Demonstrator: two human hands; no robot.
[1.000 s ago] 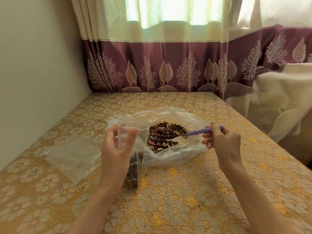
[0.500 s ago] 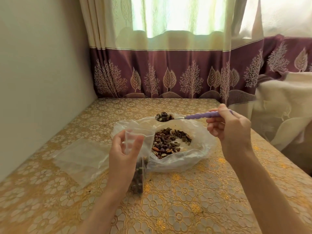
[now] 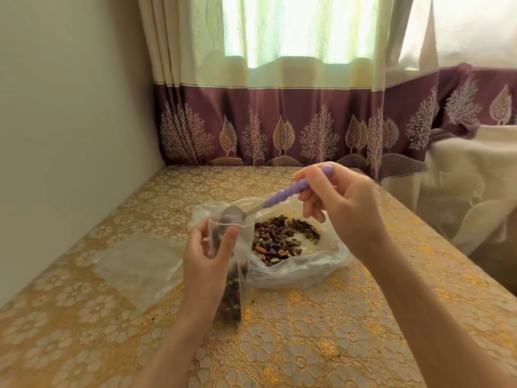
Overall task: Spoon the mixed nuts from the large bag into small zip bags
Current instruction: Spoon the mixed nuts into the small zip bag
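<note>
I see the left hand [image 3: 205,264] gripping the small bag [image 3: 233,264] mid-frame, the right hand [image 3: 340,208] pinching the spoon [image 3: 275,198] tipped at its rim; bare table [image 3: 321,331] fills the lower right.

My left hand [image 3: 205,264] is gripping the small zip bag [image 3: 233,275] upright while my right hand [image 3: 340,208] is tipping the purple-handled spoon [image 3: 268,203] into its mouth, beside the large bag [image 3: 302,264] on the worktop [image 3: 335,331].
</note>
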